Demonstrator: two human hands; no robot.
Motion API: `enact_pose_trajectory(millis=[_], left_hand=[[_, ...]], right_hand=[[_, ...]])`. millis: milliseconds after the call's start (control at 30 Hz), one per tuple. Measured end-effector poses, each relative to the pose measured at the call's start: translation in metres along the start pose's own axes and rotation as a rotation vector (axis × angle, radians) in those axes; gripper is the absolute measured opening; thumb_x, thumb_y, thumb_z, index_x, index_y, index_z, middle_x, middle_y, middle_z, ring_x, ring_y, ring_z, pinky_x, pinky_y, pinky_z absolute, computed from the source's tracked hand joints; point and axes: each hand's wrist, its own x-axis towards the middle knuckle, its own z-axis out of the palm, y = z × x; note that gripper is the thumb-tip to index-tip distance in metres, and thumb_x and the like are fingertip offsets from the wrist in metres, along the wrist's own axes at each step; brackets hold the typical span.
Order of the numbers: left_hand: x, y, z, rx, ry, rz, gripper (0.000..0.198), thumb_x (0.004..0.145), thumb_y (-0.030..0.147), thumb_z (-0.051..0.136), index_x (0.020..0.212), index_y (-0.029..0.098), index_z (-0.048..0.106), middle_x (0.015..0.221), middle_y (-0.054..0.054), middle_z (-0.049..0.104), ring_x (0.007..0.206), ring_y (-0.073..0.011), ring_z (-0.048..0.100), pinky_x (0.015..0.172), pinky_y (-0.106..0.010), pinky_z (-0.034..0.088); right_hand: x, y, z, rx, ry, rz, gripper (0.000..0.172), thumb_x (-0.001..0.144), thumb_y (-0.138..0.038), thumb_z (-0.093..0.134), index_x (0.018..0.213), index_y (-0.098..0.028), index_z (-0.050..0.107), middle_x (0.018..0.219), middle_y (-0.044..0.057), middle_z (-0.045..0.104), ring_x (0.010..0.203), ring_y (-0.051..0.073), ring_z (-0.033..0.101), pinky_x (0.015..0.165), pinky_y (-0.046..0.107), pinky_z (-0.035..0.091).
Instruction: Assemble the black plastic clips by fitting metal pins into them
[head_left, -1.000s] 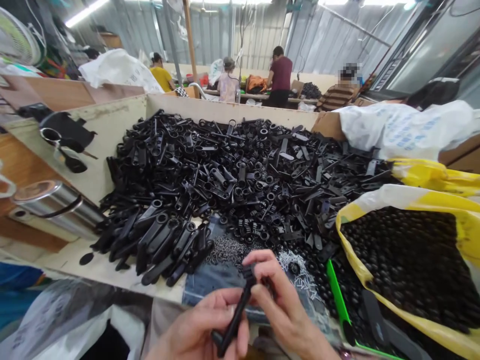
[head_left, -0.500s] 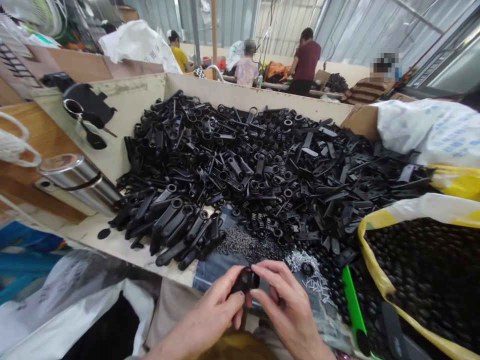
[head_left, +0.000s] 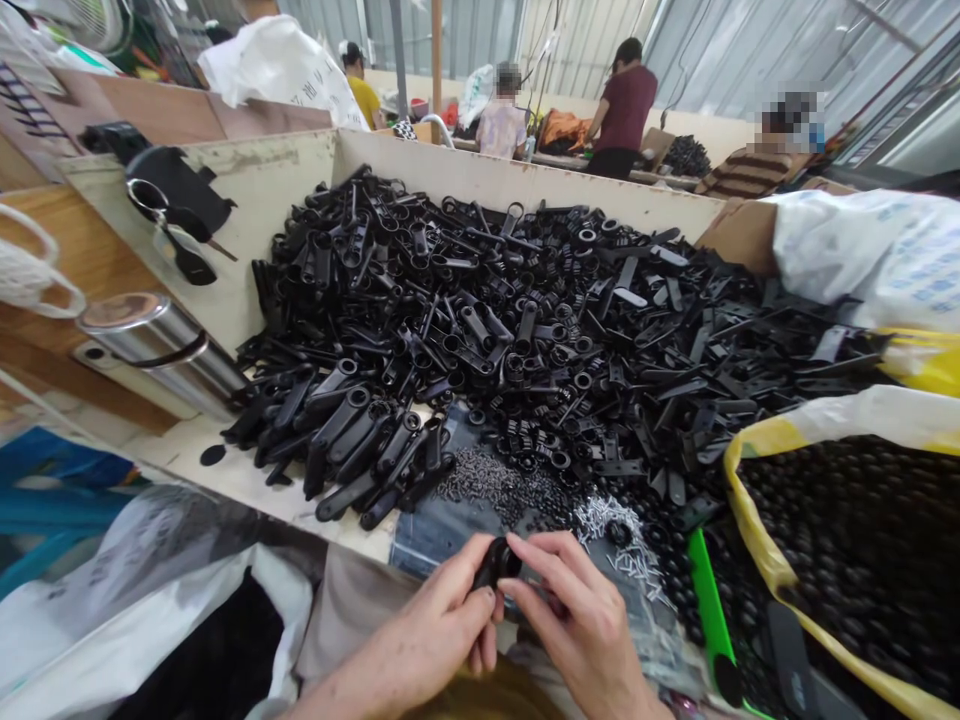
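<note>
Between both hands is a black plastic part with a round ring end (head_left: 496,565); the rest of it is hidden by fingers. My left hand (head_left: 450,610) is closed around the part, thumb pressed on its near side. The fingertips and thumb of my right hand (head_left: 574,610) pinch the ring's right side. Just beyond the hands, small dark screws (head_left: 476,480) and a scatter of silver pins (head_left: 611,525) lie on a blue cloth (head_left: 427,540). A row of black handle-shaped parts (head_left: 352,440) lies to the left, before a large heap of black plastic parts (head_left: 480,290).
A steel flask (head_left: 161,345) stands at the left by the bin wall (head_left: 285,165). At right are a bag of small black pieces (head_left: 757,530) and a green strip (head_left: 711,595). White sacks (head_left: 255,590) sit lower left. Several people work at the back.
The view has shifted slightly. The ring end has turned a little in my hands, its opening now less visible. Both hands keep their hold.
</note>
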Motion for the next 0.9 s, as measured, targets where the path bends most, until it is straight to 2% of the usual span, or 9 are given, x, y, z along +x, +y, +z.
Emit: enact_pose_trajectory(millis=[167,367,467,533,600,667,733,800,900], left_hand=[[-0.009,0.013,0.000,0.105,0.070,-0.033,0.044,0.092,0.025,0.046,0.135,0.022,0.055,0.080,0.004,0.054,0.084,-0.0168,0.052,0.082,-0.028,0.040],[-0.010,0.013,0.002,0.080,0.033,0.070,0.022,0.091,0.024,0.042,0.092,0.021,0.064,0.095,-0.001,0.059,0.089,-0.0172,0.053,0.078,-0.027,0.042],[-0.007,0.002,0.007,0.043,0.117,0.048,0.036,0.097,0.042,0.049,0.121,0.021,0.066,0.119,-0.008,0.066,0.111,-0.0240,0.058,0.092,-0.032,0.046],[-0.002,-0.008,0.010,0.046,0.191,0.023,0.057,0.097,0.055,0.053,0.144,0.023,0.054,0.142,-0.012,0.060,0.132,-0.0290,0.051,0.109,-0.039,0.040],[0.004,-0.017,0.013,0.080,0.241,0.053,0.063,0.096,0.060,0.054,0.149,0.025,0.050,0.151,-0.013,0.055,0.139,-0.0301,0.046,0.117,-0.042,0.034],[0.012,-0.021,0.016,0.092,0.265,0.143,0.052,0.097,0.061,0.055,0.135,0.027,0.061,0.135,-0.011,0.065,0.127,-0.0283,0.055,0.110,-0.040,0.041],[0.018,-0.020,0.019,0.015,0.243,0.224,0.042,0.095,0.063,0.058,0.110,0.026,0.067,0.102,-0.005,0.070,0.097,-0.0218,0.061,0.089,-0.031,0.050],[0.023,-0.017,0.019,-0.146,0.176,0.217,0.043,0.091,0.067,0.062,0.097,0.024,0.064,0.072,0.004,0.056,0.066,-0.0134,0.050,0.063,-0.023,0.045],[0.024,-0.010,0.016,-0.334,0.109,0.161,0.049,0.086,0.069,0.068,0.102,0.022,0.063,0.068,0.008,0.046,0.053,-0.0074,0.031,0.049,-0.018,0.030]], right_hand=[[-0.002,-0.008,0.000,-0.070,0.040,0.016,0.020,0.102,-0.029,0.067,0.119,-0.021,0.075,0.095,0.007,0.071,0.078,0.017,0.073,0.067,0.023,0.064],[-0.006,-0.013,0.004,-0.124,0.065,0.058,0.020,0.104,-0.030,0.063,0.116,-0.019,0.074,0.093,0.006,0.071,0.074,0.015,0.073,0.065,0.020,0.062],[-0.008,-0.012,0.006,-0.128,0.068,0.051,0.019,0.105,-0.028,0.060,0.116,-0.018,0.073,0.093,0.006,0.071,0.077,0.016,0.074,0.066,0.021,0.062],[-0.008,-0.012,0.006,-0.141,0.071,0.032,0.019,0.106,-0.025,0.059,0.116,-0.018,0.072,0.093,0.007,0.071,0.077,0.017,0.075,0.067,0.022,0.062],[-0.008,-0.012,0.008,-0.158,0.082,0.016,0.018,0.106,-0.023,0.057,0.116,-0.017,0.071,0.093,0.007,0.071,0.076,0.017,0.075,0.067,0.022,0.061],[-0.007,-0.012,0.009,-0.163,0.092,0.000,0.019,0.106,-0.021,0.056,0.118,-0.017,0.071,0.094,0.007,0.071,0.077,0.017,0.075,0.067,0.022,0.061],[-0.005,-0.012,0.008,-0.143,0.086,-0.011,0.022,0.106,-0.018,0.055,0.122,-0.017,0.070,0.095,0.008,0.071,0.078,0.017,0.074,0.069,0.022,0.061],[-0.003,-0.013,0.004,-0.087,0.027,0.006,0.026,0.105,-0.019,0.056,0.127,-0.019,0.070,0.099,0.008,0.071,0.080,0.017,0.073,0.069,0.023,0.060],[-0.001,-0.014,-0.007,0.080,-0.146,0.159,0.037,0.100,-0.028,0.067,0.137,-0.025,0.067,0.102,0.006,0.070,0.075,0.016,0.068,0.063,0.023,0.058]])
